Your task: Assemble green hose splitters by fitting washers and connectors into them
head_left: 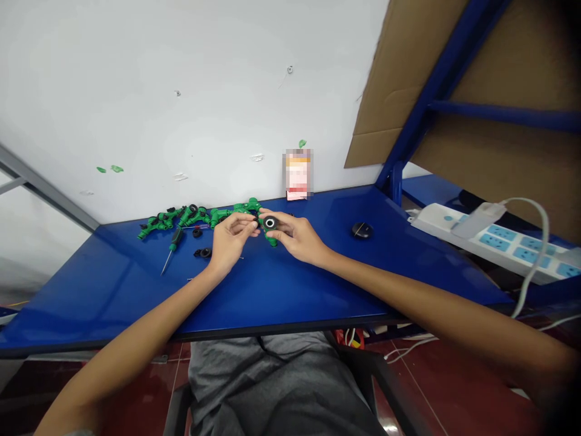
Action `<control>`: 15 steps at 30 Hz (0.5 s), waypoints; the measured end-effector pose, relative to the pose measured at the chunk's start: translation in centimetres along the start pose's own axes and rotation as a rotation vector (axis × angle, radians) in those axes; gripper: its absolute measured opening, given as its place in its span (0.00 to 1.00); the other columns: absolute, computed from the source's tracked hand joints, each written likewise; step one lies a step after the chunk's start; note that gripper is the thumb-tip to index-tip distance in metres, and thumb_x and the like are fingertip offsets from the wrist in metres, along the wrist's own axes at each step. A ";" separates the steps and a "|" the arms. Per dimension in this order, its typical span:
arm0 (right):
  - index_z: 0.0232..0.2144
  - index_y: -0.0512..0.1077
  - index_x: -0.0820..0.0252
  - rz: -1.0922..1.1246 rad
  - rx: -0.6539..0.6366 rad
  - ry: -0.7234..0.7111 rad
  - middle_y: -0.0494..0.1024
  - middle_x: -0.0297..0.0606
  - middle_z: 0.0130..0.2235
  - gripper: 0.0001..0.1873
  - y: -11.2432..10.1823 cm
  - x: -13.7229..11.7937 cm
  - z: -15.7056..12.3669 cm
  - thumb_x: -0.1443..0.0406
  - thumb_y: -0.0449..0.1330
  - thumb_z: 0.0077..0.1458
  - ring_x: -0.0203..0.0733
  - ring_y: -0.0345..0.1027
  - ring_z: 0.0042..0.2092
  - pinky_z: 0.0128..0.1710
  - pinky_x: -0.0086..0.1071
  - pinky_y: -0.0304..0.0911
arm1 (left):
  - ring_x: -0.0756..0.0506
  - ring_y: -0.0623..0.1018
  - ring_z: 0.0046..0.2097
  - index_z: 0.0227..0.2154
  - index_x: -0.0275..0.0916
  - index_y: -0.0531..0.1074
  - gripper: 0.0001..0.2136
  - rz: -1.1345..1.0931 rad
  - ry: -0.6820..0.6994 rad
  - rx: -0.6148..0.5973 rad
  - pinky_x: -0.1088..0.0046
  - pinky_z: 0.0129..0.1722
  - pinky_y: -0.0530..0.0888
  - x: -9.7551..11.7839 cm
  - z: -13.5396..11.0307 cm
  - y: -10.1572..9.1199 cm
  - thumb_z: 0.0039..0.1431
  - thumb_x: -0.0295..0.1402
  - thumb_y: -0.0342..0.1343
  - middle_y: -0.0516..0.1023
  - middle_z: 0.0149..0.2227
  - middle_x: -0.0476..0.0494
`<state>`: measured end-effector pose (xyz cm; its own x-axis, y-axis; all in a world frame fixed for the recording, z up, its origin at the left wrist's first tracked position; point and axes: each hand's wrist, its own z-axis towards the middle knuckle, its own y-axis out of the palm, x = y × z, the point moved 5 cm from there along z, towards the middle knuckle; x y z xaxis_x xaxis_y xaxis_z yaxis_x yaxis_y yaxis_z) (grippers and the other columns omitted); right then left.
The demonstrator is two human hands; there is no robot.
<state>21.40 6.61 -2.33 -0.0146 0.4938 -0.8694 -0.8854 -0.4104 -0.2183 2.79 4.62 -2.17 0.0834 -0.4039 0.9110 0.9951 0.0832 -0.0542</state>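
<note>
My right hand [300,237] grips a green plastic fitting whose near end carries a round black cap [270,223] with a white ring at its centre. A green arm [272,241] of the fitting sticks out below the fingers. Just left of the cap, my left hand [228,238] is closed in a pinch; a small dark piece shows at its fingertips, too small to name. Behind the hands several green fittings [187,216] lie along the wall. A screwdriver [174,243] rests on the table to the left, near loose black rings [206,252].
On the blue table [290,297], a black rounded object [362,231] lies to the right. A white power strip [512,245] with a plugged-in cable runs along the right side. A small pinkish, blurred box [297,175] leans against the wall.
</note>
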 end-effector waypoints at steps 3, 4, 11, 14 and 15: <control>0.61 0.79 0.53 0.134 -0.003 0.007 0.82 0.42 0.62 0.25 -0.1 0.0 0.5 0.58 0.69 0.63 0.54 0.80 0.59 0.65 0.52 0.72 | 0.45 0.86 0.39 0.43 0.38 0.82 0.13 0.088 0.100 0.047 0.67 0.44 0.85 0.5 -0.3 0.0 0.60 0.38 0.72 0.84 0.38 0.44; 0.60 0.79 0.54 0.162 -0.015 0.008 0.83 0.42 0.61 0.25 -0.1 0.0 0.6 0.56 0.70 0.62 0.54 0.80 0.59 0.66 0.52 0.71 | 0.45 0.86 0.40 0.43 0.39 0.82 0.11 0.125 0.129 0.052 0.68 0.43 0.85 0.6 -0.4 0.0 0.61 0.37 0.72 0.84 0.39 0.44; 0.59 0.79 0.55 0.330 -0.131 0.127 0.85 0.46 0.56 0.30 -0.1 0.3 0.3 0.48 0.74 0.59 0.51 0.85 0.52 0.58 0.48 0.77 | 0.46 0.83 0.39 0.42 0.40 0.83 0.05 0.466 0.507 -0.076 0.68 0.41 0.82 3.3 -0.5 -0.1 0.70 0.33 0.63 0.82 0.38 0.43; 0.59 0.78 0.55 0.370 -0.152 0.188 0.86 0.47 0.54 0.31 0.0 0.7 0.2 0.49 0.74 0.60 0.49 0.85 0.50 0.56 0.45 0.78 | 0.45 0.82 0.40 0.43 0.41 0.83 0.09 0.627 0.668 -0.235 0.67 0.42 0.79 4.1 -0.2 -0.3 0.75 0.32 0.56 0.83 0.38 0.42; 0.59 0.78 0.56 0.380 -0.160 0.203 0.86 0.47 0.54 0.31 0.1 0.8 0.2 0.49 0.74 0.59 0.49 0.86 0.50 0.56 0.44 0.79 | 0.44 0.82 0.40 0.43 0.42 0.83 0.10 0.666 0.689 -0.293 0.67 0.42 0.79 4.1 -0.1 -0.4 0.76 0.32 0.55 0.83 0.38 0.42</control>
<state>21.23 7.11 -3.00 -0.2194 0.1316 -0.9667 -0.7517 -0.6544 0.0815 2.76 2.82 1.59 0.5495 -0.8038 0.2280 0.7004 0.2944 -0.6502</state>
